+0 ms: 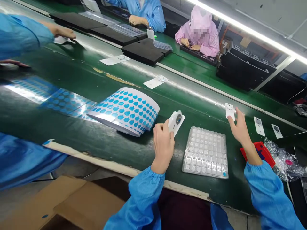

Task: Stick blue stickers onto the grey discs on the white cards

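One Card in Hand, Another at the Fingertips Along a Green Table

Nearest me, below and to the left of the clear tray (205,151), an open cardboard box (79,198) sits under the lip of the green table (144,153), whose near edge wears a frayed pale strip (96,161). The tray lies flat, ranked with small round pockets, a blue dot at its near right corner.

Just left of the tray, the left hand (163,143) has its grip closed on a white card (176,126) bearing a dark disc. Farther left, a curled sheet (127,110) of blue round stickers arches up from the glossy surface. Right of the tray lie a red piece (268,153) and crumpled clear plastic (287,166).

Beyond the tray's far right corner, the right hand (240,129) reaches to a second white card (229,108), its grip parted; whether they touch, I cannot tell. More cards lie spaced out to either side, beyond the tray.

Far off to the tray's left, a co-worker's blue sleeve (26,35) stretches in. Well past the tray stand black slabs (144,51), a person in pink (208,38) and another in blue (155,16), under a long bright light (251,29).
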Action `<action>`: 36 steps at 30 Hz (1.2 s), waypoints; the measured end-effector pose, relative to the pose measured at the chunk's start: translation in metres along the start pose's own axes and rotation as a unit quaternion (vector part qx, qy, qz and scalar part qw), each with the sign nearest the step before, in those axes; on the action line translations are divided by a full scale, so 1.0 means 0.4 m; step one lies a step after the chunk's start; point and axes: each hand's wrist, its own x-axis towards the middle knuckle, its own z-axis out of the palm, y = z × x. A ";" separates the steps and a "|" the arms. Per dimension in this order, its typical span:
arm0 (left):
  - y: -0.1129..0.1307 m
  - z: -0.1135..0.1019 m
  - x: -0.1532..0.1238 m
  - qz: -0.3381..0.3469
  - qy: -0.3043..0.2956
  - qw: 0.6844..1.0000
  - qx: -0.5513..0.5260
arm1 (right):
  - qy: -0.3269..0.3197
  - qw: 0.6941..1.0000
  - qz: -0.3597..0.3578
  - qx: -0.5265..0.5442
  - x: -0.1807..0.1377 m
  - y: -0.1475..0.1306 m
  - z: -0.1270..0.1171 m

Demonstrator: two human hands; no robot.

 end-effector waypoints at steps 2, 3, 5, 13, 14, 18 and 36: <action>0.031 -0.028 -0.007 -0.003 -0.006 0.999 -0.051 | -0.027 0.996 -0.083 0.036 -0.095 -0.059 0.002; 0.050 -0.044 -0.016 -0.007 -0.023 0.997 -0.076 | -0.050 0.989 -0.124 0.063 -0.139 -0.092 0.004; 0.092 -0.075 -0.044 -0.033 -0.083 0.981 -0.171 | -0.084 0.974 -0.163 0.133 -0.214 -0.155 0.013; 0.177 -0.103 -0.152 -0.140 -0.311 0.794 -0.504 | -0.060 0.959 -0.110 0.254 -0.324 -0.227 0.043; 0.178 -0.100 -0.153 -0.145 -0.287 0.806 -0.498 | -0.073 0.960 -0.134 0.234 -0.327 -0.227 0.036; 0.181 -0.090 -0.155 -0.143 -0.189 0.872 -0.427 | -0.025 0.959 -0.256 0.117 -0.331 -0.236 0.013; 0.183 -0.102 -0.193 0.046 -0.176 0.930 -0.318 | 0.063 0.876 -0.465 -0.110 -0.311 -0.251 -0.008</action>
